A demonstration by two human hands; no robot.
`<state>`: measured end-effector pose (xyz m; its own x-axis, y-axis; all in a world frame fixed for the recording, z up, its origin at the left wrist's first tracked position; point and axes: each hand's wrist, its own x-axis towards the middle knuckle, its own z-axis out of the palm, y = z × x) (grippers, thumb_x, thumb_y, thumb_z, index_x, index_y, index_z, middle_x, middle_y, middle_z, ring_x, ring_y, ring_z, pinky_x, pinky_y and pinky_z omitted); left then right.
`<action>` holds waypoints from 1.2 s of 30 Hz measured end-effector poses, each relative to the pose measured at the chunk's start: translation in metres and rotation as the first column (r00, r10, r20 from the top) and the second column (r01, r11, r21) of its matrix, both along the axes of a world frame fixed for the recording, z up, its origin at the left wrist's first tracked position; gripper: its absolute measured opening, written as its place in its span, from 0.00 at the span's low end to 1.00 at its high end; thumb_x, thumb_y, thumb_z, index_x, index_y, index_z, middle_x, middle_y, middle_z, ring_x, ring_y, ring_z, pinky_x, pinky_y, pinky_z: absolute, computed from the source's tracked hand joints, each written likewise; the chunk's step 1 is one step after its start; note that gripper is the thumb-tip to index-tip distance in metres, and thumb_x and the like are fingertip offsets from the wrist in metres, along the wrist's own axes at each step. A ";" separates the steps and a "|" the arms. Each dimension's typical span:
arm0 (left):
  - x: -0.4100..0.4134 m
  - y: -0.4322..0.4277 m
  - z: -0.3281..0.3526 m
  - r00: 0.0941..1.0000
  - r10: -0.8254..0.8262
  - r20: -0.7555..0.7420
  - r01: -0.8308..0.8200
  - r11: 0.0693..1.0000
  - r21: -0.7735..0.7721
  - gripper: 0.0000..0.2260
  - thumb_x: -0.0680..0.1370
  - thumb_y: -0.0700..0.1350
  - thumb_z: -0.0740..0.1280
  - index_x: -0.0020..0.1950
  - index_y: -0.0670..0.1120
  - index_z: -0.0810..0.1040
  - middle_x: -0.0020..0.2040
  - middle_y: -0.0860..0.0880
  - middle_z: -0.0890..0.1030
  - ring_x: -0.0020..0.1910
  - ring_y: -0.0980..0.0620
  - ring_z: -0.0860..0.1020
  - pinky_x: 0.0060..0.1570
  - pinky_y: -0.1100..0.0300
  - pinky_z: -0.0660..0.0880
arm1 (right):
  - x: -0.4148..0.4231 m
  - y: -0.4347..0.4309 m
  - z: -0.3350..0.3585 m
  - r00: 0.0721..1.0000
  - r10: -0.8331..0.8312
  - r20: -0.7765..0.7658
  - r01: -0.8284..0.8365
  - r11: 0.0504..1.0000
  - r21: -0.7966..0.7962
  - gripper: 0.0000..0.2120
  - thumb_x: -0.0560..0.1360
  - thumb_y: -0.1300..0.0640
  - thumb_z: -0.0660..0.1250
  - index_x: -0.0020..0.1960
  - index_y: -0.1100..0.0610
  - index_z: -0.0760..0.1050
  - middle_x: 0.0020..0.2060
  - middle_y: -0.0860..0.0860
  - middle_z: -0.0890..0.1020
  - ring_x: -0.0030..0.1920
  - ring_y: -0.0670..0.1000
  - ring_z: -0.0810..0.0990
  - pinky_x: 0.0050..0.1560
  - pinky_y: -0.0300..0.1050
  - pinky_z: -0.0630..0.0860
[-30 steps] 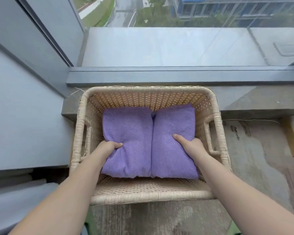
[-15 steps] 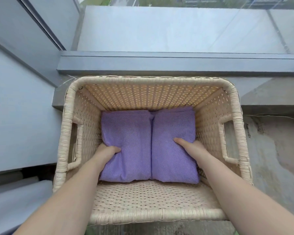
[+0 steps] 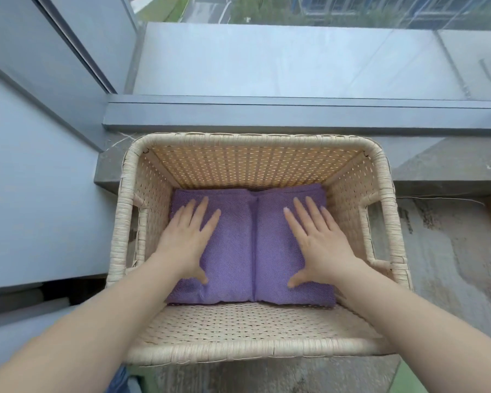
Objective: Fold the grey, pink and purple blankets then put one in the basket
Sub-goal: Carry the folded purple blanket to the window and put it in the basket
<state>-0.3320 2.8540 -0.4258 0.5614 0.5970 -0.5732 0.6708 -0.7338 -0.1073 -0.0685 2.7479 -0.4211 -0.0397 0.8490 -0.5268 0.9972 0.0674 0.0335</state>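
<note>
Final placing step: left hand (image 3: pixel 186 242) at 9 o'clock, right hand (image 3: pixel 319 242) at 3, press flat-fingered on blanket (image 3: pixel 238 251) in basket (image 3: pixel 255 137); next likely lifting both clear.

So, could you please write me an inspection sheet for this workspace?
Surface: stained grey concrete floor under the pale woven rattan basket.
Job's things: folded purple blanket lies inside the basket; no other blanket in view.
Clutter: nothing seen.
Hands: left hand and right hand lie flat on the blanket, fingers straight.
Cables: thin pale strand on the floor at right, kind unclear.
Surroundings: grey window frame behind the basket.
</note>
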 end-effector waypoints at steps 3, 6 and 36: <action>0.004 0.012 -0.015 0.966 -0.120 -0.228 0.115 0.993 -0.036 0.70 0.55 0.72 0.73 0.73 0.45 0.26 0.74 0.35 0.32 0.75 0.33 0.37 0.74 0.42 0.40 | 0.013 0.012 -0.012 0.992 0.113 0.064 -0.097 0.972 -0.214 0.73 0.51 0.21 0.67 0.72 0.52 0.21 0.73 0.59 0.28 0.73 0.62 0.28 0.74 0.59 0.35; 0.000 0.016 -0.030 0.940 -0.070 -0.334 0.064 0.997 -0.031 0.71 0.53 0.74 0.72 0.71 0.46 0.23 0.74 0.32 0.32 0.75 0.32 0.39 0.73 0.41 0.39 | 0.020 0.017 -0.025 0.986 0.132 0.101 -0.100 0.957 -0.272 0.74 0.50 0.22 0.69 0.71 0.50 0.20 0.72 0.60 0.26 0.73 0.64 0.29 0.74 0.60 0.36; 0.003 0.045 -0.057 0.770 -0.082 -0.633 0.198 0.973 0.116 0.42 0.79 0.59 0.56 0.74 0.36 0.32 0.77 0.40 0.34 0.76 0.43 0.36 0.73 0.43 0.36 | 0.038 0.050 -0.045 0.958 0.099 0.270 -0.025 0.964 -0.266 0.71 0.57 0.22 0.64 0.73 0.67 0.29 0.75 0.62 0.34 0.76 0.60 0.34 0.75 0.52 0.35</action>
<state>-0.3288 2.8993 -0.4830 0.2032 0.6583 -0.7248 0.3060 -0.7459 -0.5917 -0.0304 2.7983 -0.4657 0.0917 0.6837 -0.7240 0.9439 0.1719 0.2819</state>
